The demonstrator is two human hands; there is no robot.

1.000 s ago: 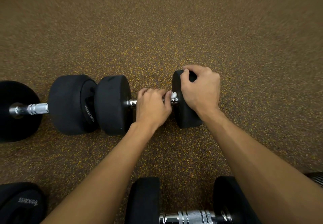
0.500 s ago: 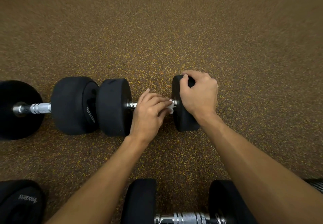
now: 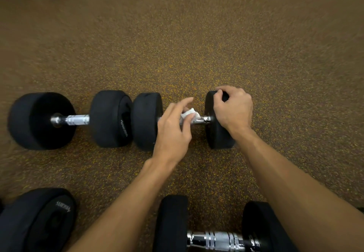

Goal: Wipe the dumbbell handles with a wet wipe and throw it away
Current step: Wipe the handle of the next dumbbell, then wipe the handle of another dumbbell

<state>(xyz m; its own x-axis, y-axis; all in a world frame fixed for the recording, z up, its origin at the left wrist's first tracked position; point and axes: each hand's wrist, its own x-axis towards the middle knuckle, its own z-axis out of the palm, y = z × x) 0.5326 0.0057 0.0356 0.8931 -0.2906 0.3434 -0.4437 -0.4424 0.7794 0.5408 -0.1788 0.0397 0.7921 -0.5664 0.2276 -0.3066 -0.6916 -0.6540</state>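
The left hand (image 3: 173,131) pinches the soft, limp wet wipe (image 3: 189,113) onto the slick metal handle (image 3: 202,121) while the right hand (image 3: 233,110) grips the heavy dumbbell (image 3: 218,137) by its end, likely preventing rolling.

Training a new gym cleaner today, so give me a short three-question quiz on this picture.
1. True or false: the right hand grips one end of the dumbbell being wiped.
2. Which hand holds the wipe? A. the left hand B. the right hand C. neither
3. Fill in: the wipe's colour is ____.
Key: 1 true; 2 A; 3 white.
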